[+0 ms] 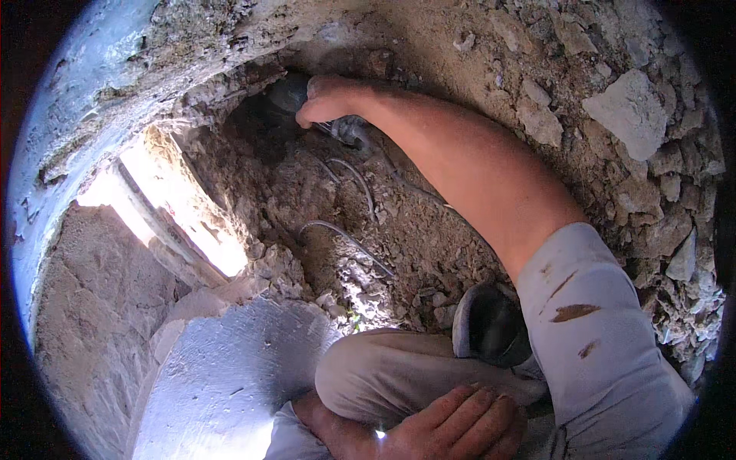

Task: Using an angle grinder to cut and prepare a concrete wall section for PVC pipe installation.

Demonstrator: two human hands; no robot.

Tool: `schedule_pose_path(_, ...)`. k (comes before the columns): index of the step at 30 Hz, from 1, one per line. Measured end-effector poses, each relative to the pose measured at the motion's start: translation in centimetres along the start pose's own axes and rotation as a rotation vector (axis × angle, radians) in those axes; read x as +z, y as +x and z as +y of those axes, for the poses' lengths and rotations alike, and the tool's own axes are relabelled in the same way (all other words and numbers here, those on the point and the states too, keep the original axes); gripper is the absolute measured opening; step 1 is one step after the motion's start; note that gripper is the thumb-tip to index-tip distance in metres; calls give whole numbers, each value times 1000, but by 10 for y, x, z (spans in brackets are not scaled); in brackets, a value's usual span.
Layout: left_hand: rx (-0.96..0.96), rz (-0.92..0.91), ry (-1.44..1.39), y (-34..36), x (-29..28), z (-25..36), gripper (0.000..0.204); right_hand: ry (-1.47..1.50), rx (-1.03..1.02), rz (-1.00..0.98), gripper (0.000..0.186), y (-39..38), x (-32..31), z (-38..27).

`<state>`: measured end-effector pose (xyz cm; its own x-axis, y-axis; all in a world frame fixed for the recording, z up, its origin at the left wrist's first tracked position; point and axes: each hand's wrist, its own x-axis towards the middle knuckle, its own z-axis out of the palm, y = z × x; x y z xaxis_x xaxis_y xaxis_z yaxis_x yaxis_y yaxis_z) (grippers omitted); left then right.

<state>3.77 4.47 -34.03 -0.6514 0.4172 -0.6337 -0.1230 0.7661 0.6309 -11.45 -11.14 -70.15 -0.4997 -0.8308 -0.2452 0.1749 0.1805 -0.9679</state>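
Observation:
My right arm reaches from the lower right across to a dark hollow under the rough wall. At its end my right hand point(331, 101) is curled, with fingers bent inward. What it grips is mostly hidden in shadow. A grey, dusty fitting point(351, 132) shows just below the hand, and a dark cable point(429, 193) trails from it toward my sleeve. Beside the fingers lies a dull greenish rounded surface point(288, 95). My left hand point(452, 426) rests low over my lap, fingers stretched out side by side, holding nothing visible.
Bent grey wires or rods point(349, 239) stick out of the loose soil. Stone rubble point(630, 113) covers the right slope. A pale painted slab point(238, 376) lies left of my knee, below a sunlit gap crossed by a pipe point(170, 244). A dark hollow object point(497, 328) sits beside my knee.

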Motion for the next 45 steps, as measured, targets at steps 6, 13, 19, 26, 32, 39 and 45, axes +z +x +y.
schedule_pose_path(6,24,-37,3,1,-2,-1,42,339,34,-59,52,10,17,13)
schedule_pose_path(13,48,93,26,-2,9,-5,41,516,188,-155,69,-4,4,-8)
schedule_pose_path(19,38,120,31,-2,12,-1,40,500,178,-161,73,-9,1,0)
schedule_pose_path(26,43,-22,2,3,0,0,42,396,121,-123,63,-8,3,-3)
schedule_pose_path(32,10,-108,-5,8,-14,4,44,264,201,-100,62,-5,10,-4)
schedule_pose_path(39,83,-62,64,2,-10,-1,48,256,174,-122,65,-21,-7,-10)
schedule_pose_path(45,56,-111,79,-1,-8,1,47,260,165,-121,67,-23,-13,-12)
